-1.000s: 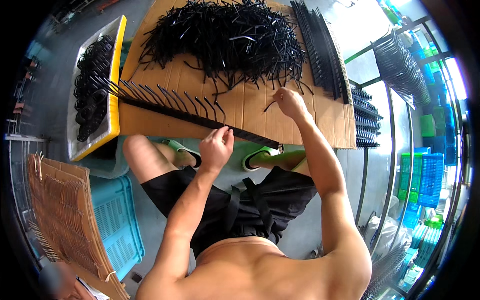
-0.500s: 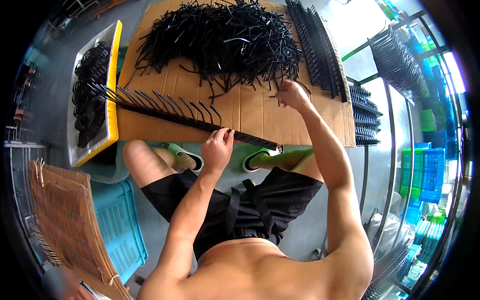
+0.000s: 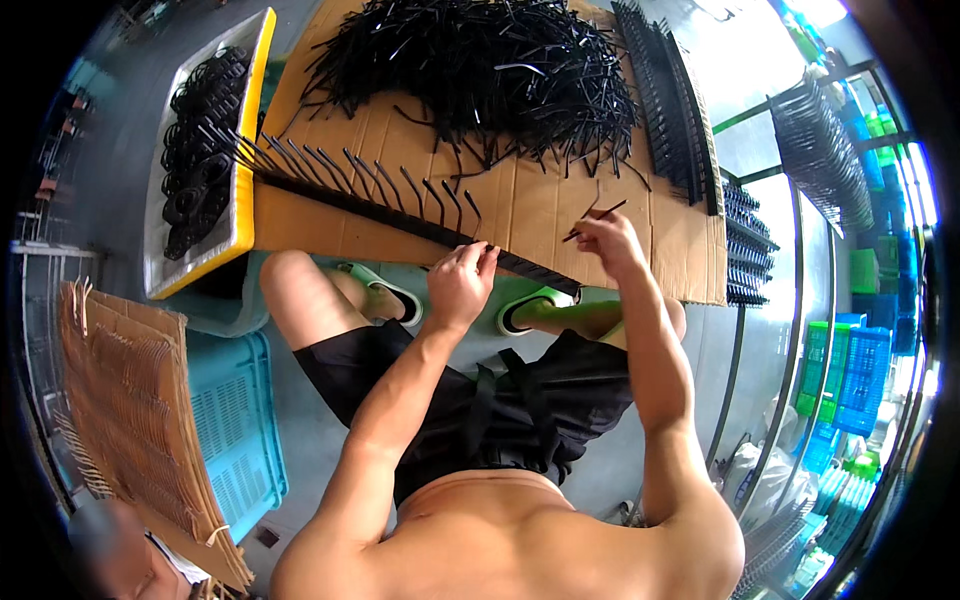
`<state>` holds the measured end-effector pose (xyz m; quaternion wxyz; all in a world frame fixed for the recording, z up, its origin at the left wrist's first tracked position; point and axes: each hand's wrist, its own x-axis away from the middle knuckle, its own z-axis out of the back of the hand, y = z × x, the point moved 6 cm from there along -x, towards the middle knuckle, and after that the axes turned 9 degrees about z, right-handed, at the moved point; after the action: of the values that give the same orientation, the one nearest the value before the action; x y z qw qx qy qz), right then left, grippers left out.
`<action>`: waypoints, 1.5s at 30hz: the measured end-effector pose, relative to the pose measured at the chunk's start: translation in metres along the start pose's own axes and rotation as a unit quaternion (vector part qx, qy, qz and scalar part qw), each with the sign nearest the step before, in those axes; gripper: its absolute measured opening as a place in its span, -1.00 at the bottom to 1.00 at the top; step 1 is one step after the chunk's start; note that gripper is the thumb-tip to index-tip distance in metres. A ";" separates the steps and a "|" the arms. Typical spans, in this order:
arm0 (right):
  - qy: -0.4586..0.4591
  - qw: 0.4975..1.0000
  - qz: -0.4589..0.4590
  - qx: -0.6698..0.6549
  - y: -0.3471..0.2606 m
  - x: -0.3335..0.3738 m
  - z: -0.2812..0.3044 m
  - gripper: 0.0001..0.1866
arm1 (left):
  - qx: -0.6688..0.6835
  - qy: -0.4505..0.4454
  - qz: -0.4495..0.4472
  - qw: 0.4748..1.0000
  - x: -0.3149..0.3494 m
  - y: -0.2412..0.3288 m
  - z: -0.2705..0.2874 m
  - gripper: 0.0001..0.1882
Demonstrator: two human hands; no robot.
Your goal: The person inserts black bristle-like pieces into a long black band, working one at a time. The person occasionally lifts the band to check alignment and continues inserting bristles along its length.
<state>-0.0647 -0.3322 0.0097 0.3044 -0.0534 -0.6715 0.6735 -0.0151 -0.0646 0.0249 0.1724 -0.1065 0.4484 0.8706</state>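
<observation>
And there was the left hand (image 3: pixel 463 285), thumb and fingertips pinched together on the near edge of the slotted black rail (image 3: pixel 540 272), which ran a little to the right of those fingers and far away to their left, its row of bent prongs (image 3: pixel 436 200) standing beyond the hand. To its right, the right hand (image 3: pixel 612 243) gripped a thin black strip (image 3: pixel 614 208), held tilted, both ends poking past the fingers, apart from the rail! Ahead of both hands sprawled the black heap (image 3: pixel 480 80) on the cardboard-topped table (image 3: pixel 650 250). Well left of the left hand sat the yellow-rimmed tray (image 3: pixel 261 70); beyond the right, toothed black racks (image 3: pixel 665 110).
</observation>
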 end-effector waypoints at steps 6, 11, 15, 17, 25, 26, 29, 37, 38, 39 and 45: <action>-0.103 0.954 0.246 0.136 -0.037 0.049 -0.092 -0.77 | -0.019 -0.006 -0.034 0.999 0.000 0.003 0.001 -0.86; -0.141 0.922 0.281 0.225 -0.051 0.062 -0.117 -0.77 | -0.019 -0.023 -0.041 0.999 -0.002 0.004 0.000 -0.90; -0.146 0.919 0.295 0.218 -0.050 0.063 -0.116 -0.78 | -0.013 -0.023 -0.044 0.999 -0.002 0.005 0.000 -0.92; -0.149 0.915 0.310 0.209 -0.049 0.063 -0.116 -0.79 | -0.011 -0.024 -0.039 0.999 -0.002 0.005 0.000 -0.92; -0.093 0.902 0.336 0.252 -0.048 0.066 -0.118 -0.81 | -0.031 -0.033 -0.037 0.998 0.001 0.002 -0.002 -0.90; -0.094 0.905 0.330 0.252 -0.047 0.067 -0.119 -0.82 | -0.034 -0.030 -0.036 0.998 0.001 0.002 -0.003 -0.90; -0.109 0.860 0.399 0.300 -0.054 0.073 -0.126 -0.83 | -0.025 -0.025 -0.043 0.998 0.001 0.003 -0.002 -0.89; -0.021 0.980 0.183 0.080 -0.036 0.060 -0.091 -0.85 | -0.037 0.002 0.002 0.999 0.017 0.012 0.006 -0.82; -0.034 0.982 0.183 0.015 -0.035 0.060 -0.091 -0.83 | -0.037 -0.010 0.007 0.999 0.018 0.015 0.002 -0.82; -0.036 0.976 0.212 0.030 -0.036 0.061 -0.091 -0.82 | -0.034 -0.020 0.002 0.999 0.017 0.018 -0.003 -0.82; -0.003 0.954 0.262 0.146 -0.035 0.063 -0.095 -0.80 | -0.056 -0.021 -0.040 0.997 0.010 0.025 -0.008 -0.88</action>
<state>-0.0578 -0.2218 0.0548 0.1197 -0.1800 -0.5297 0.8202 -0.0340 -0.0823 0.0353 0.2100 -0.1158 0.3903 0.8889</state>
